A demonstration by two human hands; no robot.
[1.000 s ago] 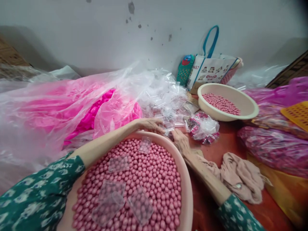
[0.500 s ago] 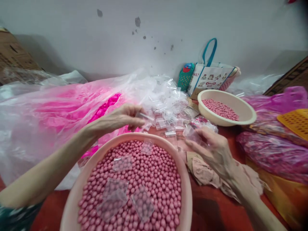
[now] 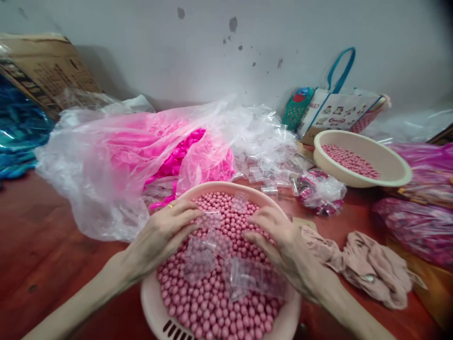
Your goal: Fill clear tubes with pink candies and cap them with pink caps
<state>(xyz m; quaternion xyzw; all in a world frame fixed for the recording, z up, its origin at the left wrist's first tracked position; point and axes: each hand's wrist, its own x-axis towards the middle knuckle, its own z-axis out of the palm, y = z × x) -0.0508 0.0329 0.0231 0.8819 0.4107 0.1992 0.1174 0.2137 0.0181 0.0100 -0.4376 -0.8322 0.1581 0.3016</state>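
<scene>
A pale pink basin [image 3: 150,302] full of pink beads [image 3: 212,302] sits in front of me. Several small clear plastic bags [image 3: 240,278] lie loose on top of the beads. My left hand [image 3: 164,229] reaches over the basin's left rim, fingers stretched towards the beads beside one of these bags. From the other side, my right hand [image 3: 278,236] comes over the rim with its fingers apart, low over the beads. Neither hand visibly grips anything; the fingertips are slightly blurred.
Behind the basin lie a large clear sack of bright pink pieces [image 3: 177,156] and a heap of clear bags [image 3: 262,141]. A cream basin [image 3: 396,165] with pink beads stands back right, near a tote bag [image 3: 339,111]. A crumpled beige cloth [image 3: 375,269] lies right.
Both hands have come from the bag heap down to the bead basin, and the clear bags they held are out of their fingers. The bags on the beads lie differently. The view has shifted left.
</scene>
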